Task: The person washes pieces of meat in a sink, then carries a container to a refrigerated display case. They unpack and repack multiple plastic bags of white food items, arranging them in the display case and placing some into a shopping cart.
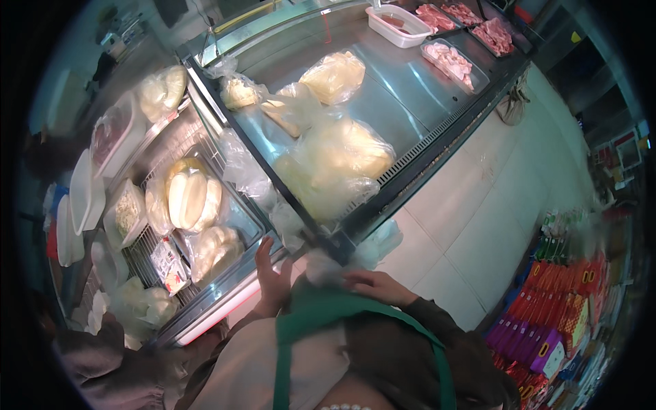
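Note:
My left hand (272,282) is raised at the front edge of the refrigerated display case, thumb and fingers apart, with nothing visible in it. My right hand (382,288) is in front of my green apron (328,302), its fingers bent beside a blurred clear plastic bag (324,267). Whether those fingers grip the plastic I cannot tell. Beyond my hands, a large bag of pale food (359,148) lies on the steel display deck (389,102). Left of my left hand, a clear bag of pale, rounded pieces (218,251) rests by pale, long pieces wrapped in plastic (188,200).
A dark metal divider (271,179) separates the two case sections. Trays of raw meat (492,37) and a white plastic tub (398,25) stand at the far right. Another person's sleeve (92,348) is at lower left. Packaged goods (543,302) line a shelf on the right.

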Demonstrator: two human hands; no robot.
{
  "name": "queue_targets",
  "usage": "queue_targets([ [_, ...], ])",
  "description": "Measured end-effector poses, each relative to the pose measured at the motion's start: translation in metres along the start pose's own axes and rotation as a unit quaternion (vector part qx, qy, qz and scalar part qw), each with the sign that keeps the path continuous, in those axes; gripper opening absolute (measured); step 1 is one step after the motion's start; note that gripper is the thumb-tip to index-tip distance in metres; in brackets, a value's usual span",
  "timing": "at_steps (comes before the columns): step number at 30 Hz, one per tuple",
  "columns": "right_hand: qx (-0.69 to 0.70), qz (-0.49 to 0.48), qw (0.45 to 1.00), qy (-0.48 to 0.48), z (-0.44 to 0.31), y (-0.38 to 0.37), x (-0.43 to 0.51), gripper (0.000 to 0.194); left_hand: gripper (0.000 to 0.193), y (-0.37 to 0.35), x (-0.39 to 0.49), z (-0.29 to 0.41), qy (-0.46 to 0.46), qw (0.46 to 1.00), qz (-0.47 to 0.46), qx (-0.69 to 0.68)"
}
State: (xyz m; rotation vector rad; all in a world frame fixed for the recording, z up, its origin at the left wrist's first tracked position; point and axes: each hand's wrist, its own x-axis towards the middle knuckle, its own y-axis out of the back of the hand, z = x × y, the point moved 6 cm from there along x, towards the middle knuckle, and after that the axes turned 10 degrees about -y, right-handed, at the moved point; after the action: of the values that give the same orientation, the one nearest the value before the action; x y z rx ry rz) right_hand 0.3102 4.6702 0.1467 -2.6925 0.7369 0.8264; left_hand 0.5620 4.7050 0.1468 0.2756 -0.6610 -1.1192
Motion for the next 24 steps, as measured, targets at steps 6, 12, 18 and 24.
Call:
queue_targets([
  [6,0.008,0.075,0.997,-0.022,0.012,0.037,-0.023,0.043,0.066,-0.043,0.063,0.042,-0.072,0.997,-0.004,-0.01],
  [12,0.154,0.054,0.986,-0.036,0.038,0.078,-0.026,0.039,0.063,-0.083,0.095,0.058,-0.051,0.999,-0.002,-0.009],
  [18,0.007,0.023,1.0,-0.009,0.081,0.154,-0.026,0.044,0.061,-0.11,0.098,0.059,-0.016,0.974,0.005,0.224],
  [24,0.048,-0.081,0.995,-0.014,0.113,0.237,-0.029,0.032,0.069,-0.112,0.094,0.07,0.014,0.962,-0.014,0.274],
])
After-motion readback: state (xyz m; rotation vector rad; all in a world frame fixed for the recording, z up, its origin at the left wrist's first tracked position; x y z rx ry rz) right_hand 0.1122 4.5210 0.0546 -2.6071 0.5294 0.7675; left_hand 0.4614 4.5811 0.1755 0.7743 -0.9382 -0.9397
